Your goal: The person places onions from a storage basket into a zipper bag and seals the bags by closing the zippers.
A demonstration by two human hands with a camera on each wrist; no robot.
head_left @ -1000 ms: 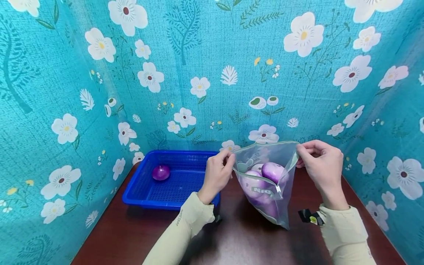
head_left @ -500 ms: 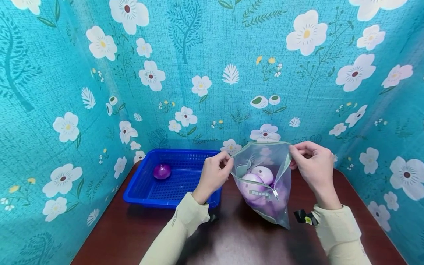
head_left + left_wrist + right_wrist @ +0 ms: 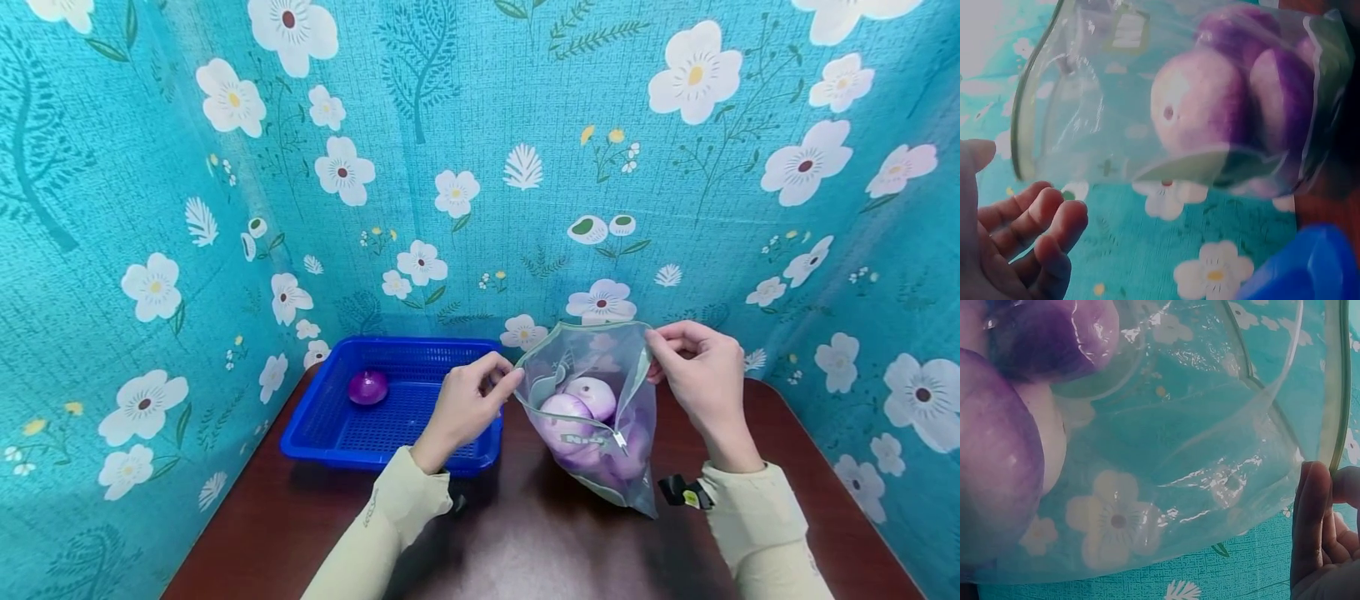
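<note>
A clear zip bag (image 3: 643, 417) with a green-edged mouth stands on the table, its top spread and several red onions (image 3: 591, 396) inside. My right hand (image 3: 701, 379) pinches the right corner of the mouth between thumb and fingers, which the right wrist view shows at the bag's edge (image 3: 1337, 394). At the left corner is my left hand (image 3: 459, 408), its thumb and fingertips parted. In the left wrist view the left fingers (image 3: 1054, 215) lie just beside the mouth with a gap to the thumb. A white zip slider (image 3: 618, 439) hangs on the front edge.
Left of the bag, a blue plastic basket (image 3: 330, 457) holds a single red onion (image 3: 367, 387); the left forearm passes in front of its right end. The dark red-brown table (image 3: 525, 542) meets a teal flowered cloth (image 3: 480, 242) at the back and sides.
My left hand has let go of the bag's left corner and drawn down and left. My right hand has shifted left with its corner, and the onions in the bag have settled.
</note>
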